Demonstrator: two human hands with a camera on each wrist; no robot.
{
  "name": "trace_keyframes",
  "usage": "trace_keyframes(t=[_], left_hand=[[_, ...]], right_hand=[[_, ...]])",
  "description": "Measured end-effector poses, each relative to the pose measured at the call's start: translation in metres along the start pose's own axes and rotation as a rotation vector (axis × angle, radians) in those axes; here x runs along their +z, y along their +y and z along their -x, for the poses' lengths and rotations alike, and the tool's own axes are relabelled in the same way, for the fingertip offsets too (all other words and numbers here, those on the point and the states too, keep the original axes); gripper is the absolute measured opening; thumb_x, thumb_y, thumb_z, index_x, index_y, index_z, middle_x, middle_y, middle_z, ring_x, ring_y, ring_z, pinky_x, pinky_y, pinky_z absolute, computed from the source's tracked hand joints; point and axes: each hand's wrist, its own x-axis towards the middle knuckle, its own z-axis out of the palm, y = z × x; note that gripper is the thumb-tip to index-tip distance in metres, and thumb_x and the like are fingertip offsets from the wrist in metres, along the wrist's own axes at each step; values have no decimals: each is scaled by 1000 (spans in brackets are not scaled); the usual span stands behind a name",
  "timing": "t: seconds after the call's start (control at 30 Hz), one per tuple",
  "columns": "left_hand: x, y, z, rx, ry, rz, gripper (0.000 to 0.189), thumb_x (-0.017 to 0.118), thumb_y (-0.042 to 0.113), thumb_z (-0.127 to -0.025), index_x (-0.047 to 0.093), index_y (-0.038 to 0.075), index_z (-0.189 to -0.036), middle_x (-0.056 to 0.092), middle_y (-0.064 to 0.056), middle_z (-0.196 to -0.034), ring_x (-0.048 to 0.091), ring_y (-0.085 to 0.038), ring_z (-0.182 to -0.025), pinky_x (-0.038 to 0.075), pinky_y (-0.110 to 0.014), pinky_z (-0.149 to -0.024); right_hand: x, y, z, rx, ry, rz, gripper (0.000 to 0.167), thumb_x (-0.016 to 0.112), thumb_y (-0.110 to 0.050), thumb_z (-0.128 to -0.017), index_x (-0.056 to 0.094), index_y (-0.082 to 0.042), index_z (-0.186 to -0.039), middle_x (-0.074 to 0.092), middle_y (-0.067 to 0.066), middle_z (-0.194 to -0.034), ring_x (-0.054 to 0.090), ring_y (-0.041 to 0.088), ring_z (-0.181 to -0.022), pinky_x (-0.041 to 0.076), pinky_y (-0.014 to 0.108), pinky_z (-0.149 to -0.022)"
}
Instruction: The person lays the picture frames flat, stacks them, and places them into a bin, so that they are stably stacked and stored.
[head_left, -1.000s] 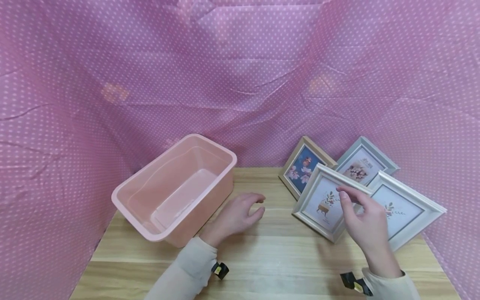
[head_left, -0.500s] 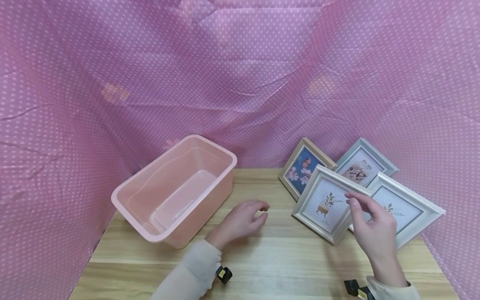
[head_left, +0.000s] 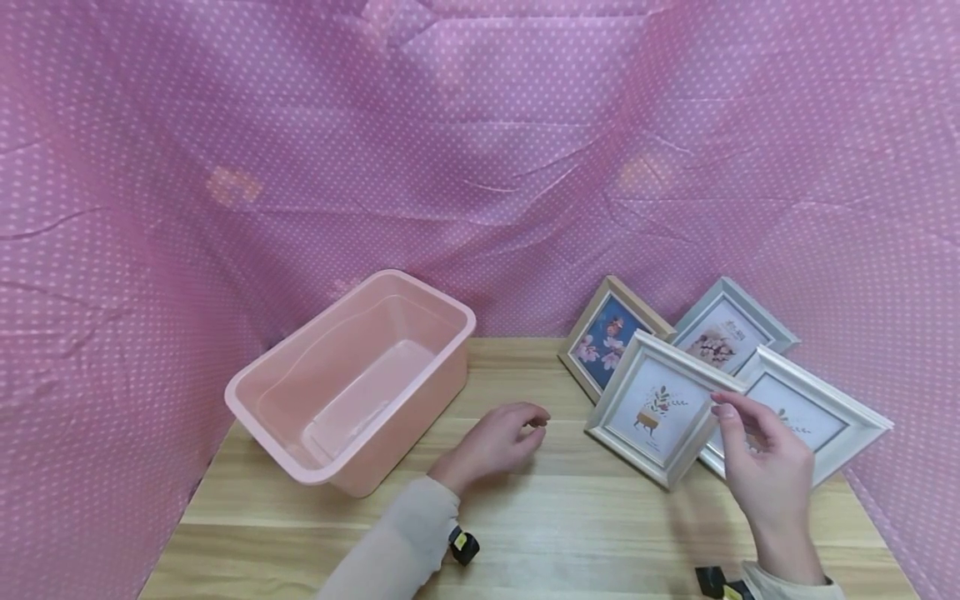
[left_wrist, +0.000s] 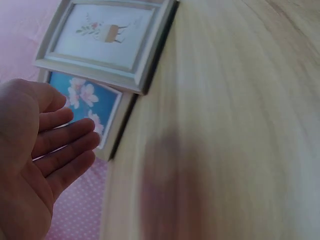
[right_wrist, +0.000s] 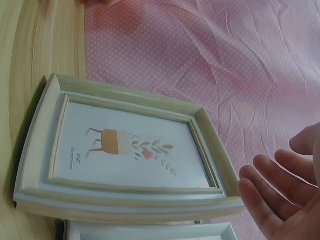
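Note:
On the right side of the table several picture frames lean in a cluster. At its front left is a cream frame [head_left: 652,408] with a potted-plant print. Behind that sits a tan wooden frame [head_left: 603,342] with pink flowers on blue, beside a grey-blue frame [head_left: 723,325]. A second cream frame [head_left: 832,421] is at the right, partly covered by my right hand [head_left: 772,475]. That hand hovers in front of the cream frames, fingers relaxed and holding nothing; the right wrist view shows a gap to the nearest frame. My left hand [head_left: 495,446], also holding nothing, hangs loosely curled over the table's middle.
A pink plastic tub [head_left: 408,437] stands on the left, its inside bare. Pink dotted cloth [head_left: 525,167] hangs behind and at both sides of the wooden table [head_left: 555,533]. My left forearm passes in front of the tub.
Both hands have drifted to the right, the right one also a little down toward me. The right hand now covers less of the front left cream frame. Frames and tub stay put.

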Motion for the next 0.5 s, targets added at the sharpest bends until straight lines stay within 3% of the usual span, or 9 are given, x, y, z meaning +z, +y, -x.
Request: trace_keyframes(t=[0.13,0.23,0.5], left_hand=[[9,1,-4,-28,-47,29,33,59,23,-110,69,12,-139,73,-4,-141,66,-21,-135,53,-37,-120],[17,3,-7,-22,-68,23,34,58,23,-110,69,12,-140,73,-4,-140,67,-19,-134,53,-36,-119],[35,3,-16,15,-47,6,32,60,24,-109,70,12,-137,74,-2,-138,68,-17,-130,54,-32,-116]], right_hand=[[-4,2,0,47,20,6,18,70,6,-97,80,4,-112,71,-39,-99,67,-19,-84,52,-1,-78],[-7,4,0,84,33,5,18,69,7,-97,80,6,-113,72,-38,-99,68,-18,-82,52,-1,-80],[-12,6,1,167,57,20,19,69,3,-99,80,5,-114,72,-39,-94,68,-16,-80,52,-1,-77]])
